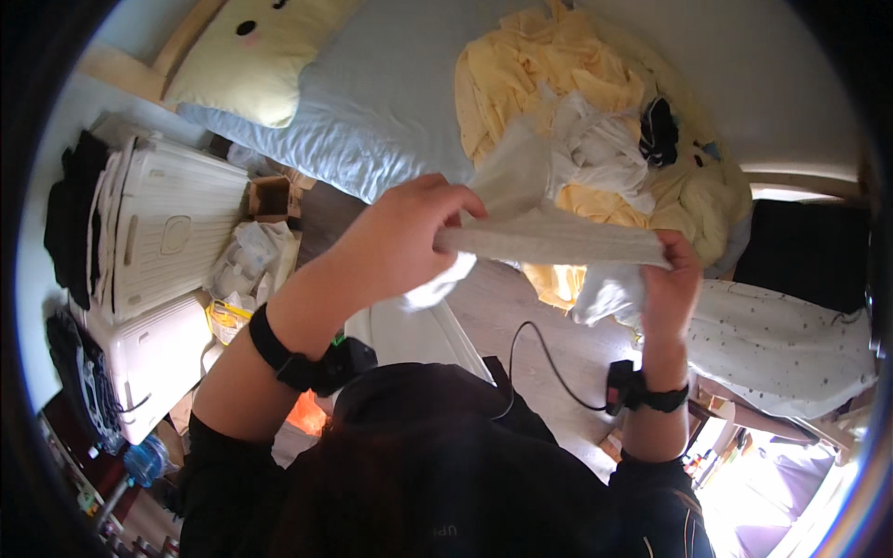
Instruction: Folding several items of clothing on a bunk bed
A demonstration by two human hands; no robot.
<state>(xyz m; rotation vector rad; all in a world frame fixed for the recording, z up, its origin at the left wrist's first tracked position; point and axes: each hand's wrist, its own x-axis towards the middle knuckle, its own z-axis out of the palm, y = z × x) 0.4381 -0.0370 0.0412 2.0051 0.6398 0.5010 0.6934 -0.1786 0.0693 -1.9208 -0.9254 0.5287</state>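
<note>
A whitish cloth garment [558, 243] is stretched between my two hands, its folded band running nearly level across. My left hand [418, 237] grips the left end of that band, fingers curled over it. At the right end, my right hand [673, 282] pinches the cloth between thumb and fingers. Part of the garment reaches up toward the bed, and other thin folds hang beneath the band. Just beyond it lies a crumpled white cloth [600, 139] on rumpled yellow bedding [551, 52]. Where the garment ends and the white cloth begins is hard to tell.
A bed with a blue sheet [391, 91] and a yellow pillow [251, 70] is ahead. White storage boxes [181, 234] stand left, near an open cardboard box [275, 199]. A spotted white cloth [774, 342] covers furniture at right. A black cable [541, 335] loops near my right wrist.
</note>
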